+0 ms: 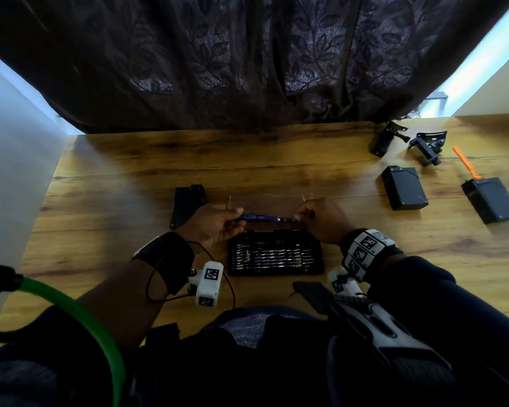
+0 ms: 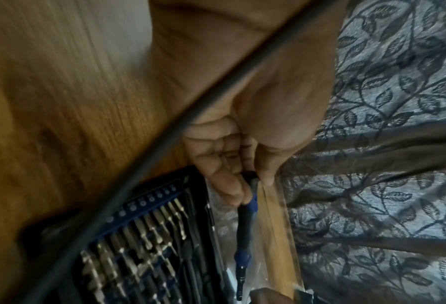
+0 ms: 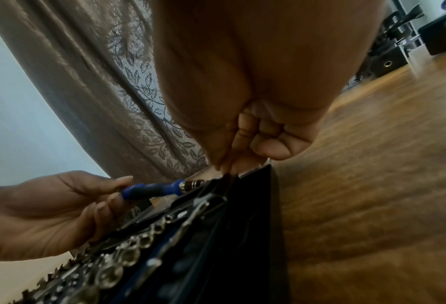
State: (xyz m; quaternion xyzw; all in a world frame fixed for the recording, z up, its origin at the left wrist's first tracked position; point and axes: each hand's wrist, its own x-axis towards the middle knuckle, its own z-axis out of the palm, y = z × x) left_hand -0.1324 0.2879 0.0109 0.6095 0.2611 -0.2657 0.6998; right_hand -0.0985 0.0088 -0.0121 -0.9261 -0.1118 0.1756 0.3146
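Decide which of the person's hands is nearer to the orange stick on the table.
Right. The orange stick lies beyond and to the right of the right hand; the left hand is further left, gripping the screwdriver.

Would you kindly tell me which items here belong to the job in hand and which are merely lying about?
In use: blue-and-black screwdriver, held by left hand and right hand; open black bit case.
Idle: two black boxes, orange pry stick, black clamps, black wedge plate.
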